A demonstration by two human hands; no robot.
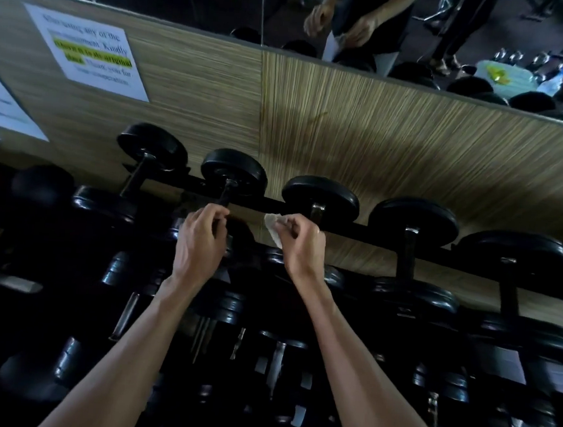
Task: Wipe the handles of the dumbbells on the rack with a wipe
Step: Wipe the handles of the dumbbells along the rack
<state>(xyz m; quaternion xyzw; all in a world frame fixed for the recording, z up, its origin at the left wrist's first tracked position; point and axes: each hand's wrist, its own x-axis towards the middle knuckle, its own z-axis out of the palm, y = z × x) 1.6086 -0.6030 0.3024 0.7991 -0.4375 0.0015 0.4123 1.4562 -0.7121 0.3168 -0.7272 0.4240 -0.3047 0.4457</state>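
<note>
Head view. Rack (365, 234): black bar running left to right, sloping lower toward the right, set against a wood-grain wall panel (394, 148).

Dumbbells: five on the top row, black round heads; each long axis runs far to near, far heads toward the wall. Second dumbbell (233, 173) from left; third dumbbell (319, 196) to its right. Lower rows dark, detail hard to read.

Left hand (201, 237): fingers curled, tips closed around the handle (224, 197) of the second dumbbell.

Right hand (301, 244): fingertips pinching a crumpled white wipe (274, 228), held between the second and third dumbbells, just beside the third's handle; contact cannot be told.

Wall: printed notice (88, 49), far left. Mirror (452, 42) above the panel.
</note>
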